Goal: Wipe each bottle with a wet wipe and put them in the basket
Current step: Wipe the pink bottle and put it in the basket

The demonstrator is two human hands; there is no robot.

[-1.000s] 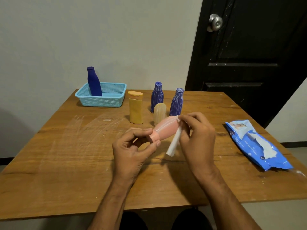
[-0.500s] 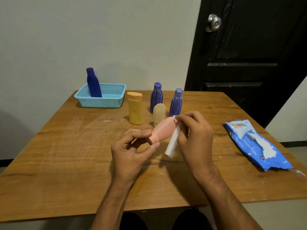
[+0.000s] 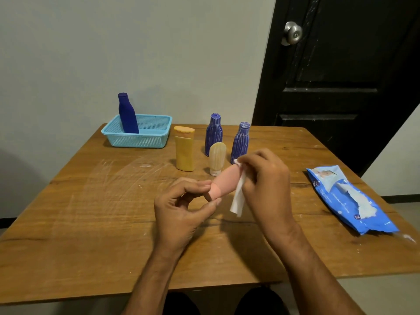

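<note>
My left hand (image 3: 181, 210) pinches the cap end of a pink bottle (image 3: 223, 184) held tilted above the table. My right hand (image 3: 266, 178) wraps a white wet wipe (image 3: 237, 196) round the bottle's far end, and the wipe's loose end hangs down. A dark blue bottle (image 3: 127, 114) stands in the light blue basket (image 3: 138, 138) at the back left. On the table behind my hands stand a yellow bottle (image 3: 184, 150), two blue striped bottles (image 3: 213, 134) (image 3: 241, 142) and a small cream bottle (image 3: 217, 159).
A blue pack of wet wipes (image 3: 350, 201) lies open near the table's right edge. The wooden table (image 3: 91, 212) meets a pale wall at the back. A black door (image 3: 341, 76) stands behind it on the right.
My right hand has slid the wipe along the far end of the pink bottle, and the bottle has turned a little in my left fingers. Nothing else on the table has moved.
</note>
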